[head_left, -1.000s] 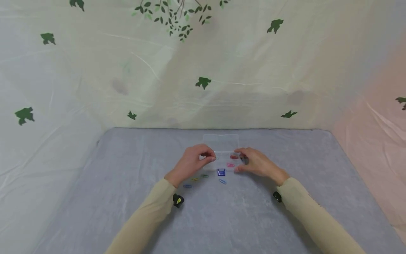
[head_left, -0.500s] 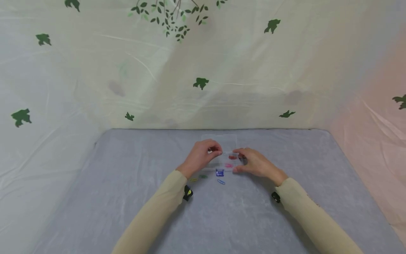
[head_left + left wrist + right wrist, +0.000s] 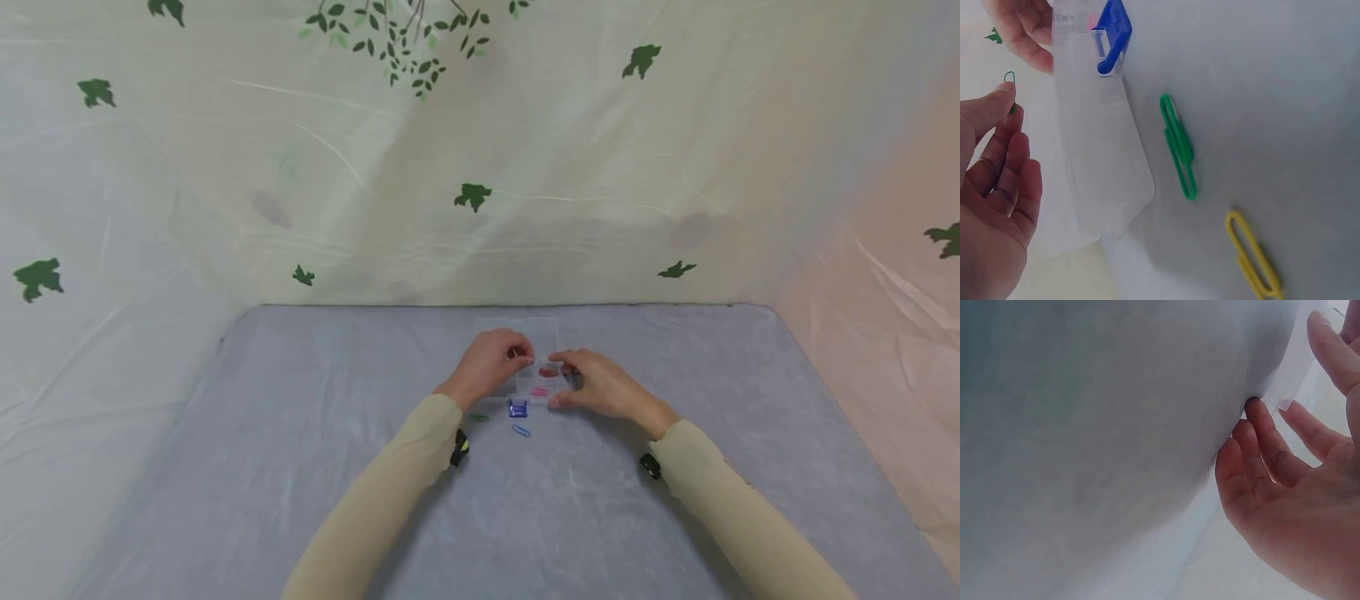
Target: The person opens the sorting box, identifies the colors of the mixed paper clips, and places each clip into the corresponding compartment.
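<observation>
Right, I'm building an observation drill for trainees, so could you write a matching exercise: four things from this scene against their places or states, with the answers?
1. Left hand
2. Right hand
3. Blue latch
4. Yellow clip

A. Lying on the grey cloth
B. Midway along the near edge of the clear box
C. Pinching a green clip
D. Touching the box's right end

Pairs: 1-C, 2-D, 3-B, 4-A.
</observation>
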{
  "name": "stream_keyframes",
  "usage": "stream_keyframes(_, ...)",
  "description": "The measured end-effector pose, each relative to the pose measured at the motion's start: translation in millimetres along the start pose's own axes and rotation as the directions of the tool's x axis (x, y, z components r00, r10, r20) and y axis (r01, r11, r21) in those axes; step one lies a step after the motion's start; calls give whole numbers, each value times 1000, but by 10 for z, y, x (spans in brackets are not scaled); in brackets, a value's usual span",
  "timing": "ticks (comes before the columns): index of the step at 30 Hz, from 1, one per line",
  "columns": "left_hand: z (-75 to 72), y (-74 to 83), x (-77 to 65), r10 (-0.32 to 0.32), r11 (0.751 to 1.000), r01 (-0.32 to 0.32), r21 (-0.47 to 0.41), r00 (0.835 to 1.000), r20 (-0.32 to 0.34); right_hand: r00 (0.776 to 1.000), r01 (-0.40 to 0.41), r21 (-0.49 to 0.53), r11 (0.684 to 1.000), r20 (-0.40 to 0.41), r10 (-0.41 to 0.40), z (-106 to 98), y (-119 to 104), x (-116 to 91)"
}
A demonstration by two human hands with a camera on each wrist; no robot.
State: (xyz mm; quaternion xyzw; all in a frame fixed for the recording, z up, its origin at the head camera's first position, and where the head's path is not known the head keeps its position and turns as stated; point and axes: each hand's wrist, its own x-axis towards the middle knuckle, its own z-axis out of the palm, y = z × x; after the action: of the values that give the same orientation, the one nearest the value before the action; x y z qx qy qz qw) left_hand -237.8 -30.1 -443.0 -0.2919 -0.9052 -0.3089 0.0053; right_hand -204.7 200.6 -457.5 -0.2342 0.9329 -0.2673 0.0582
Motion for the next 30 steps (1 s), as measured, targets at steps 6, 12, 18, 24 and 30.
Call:
stream_keyframes(6, 34, 9, 28, -22, 993, 18, 120, 999, 26, 1000, 7, 3, 1000, -4, -7, 9, -1, 1)
stream_keyframes(12, 83, -10, 26, -39, 982, 33, 187, 999, 30, 1000, -1, 2, 1000, -2, 1, 20, -3, 0)
stream_keyframes(18, 134, -25, 34, -68, 978, 58, 202, 997, 45, 1000, 2, -8, 1000, -6, -2, 13, 2, -15)
stream_keyframes(24, 80, -8, -46, -74, 992, 73, 100, 997, 16, 1000, -8, 0, 1000, 5, 8, 7, -19, -9)
stream_keyframes(30, -55, -22, -208, -44, 999, 43, -25, 999, -32, 1000, -18, -1, 1000, 12, 18, 7, -25, 2)
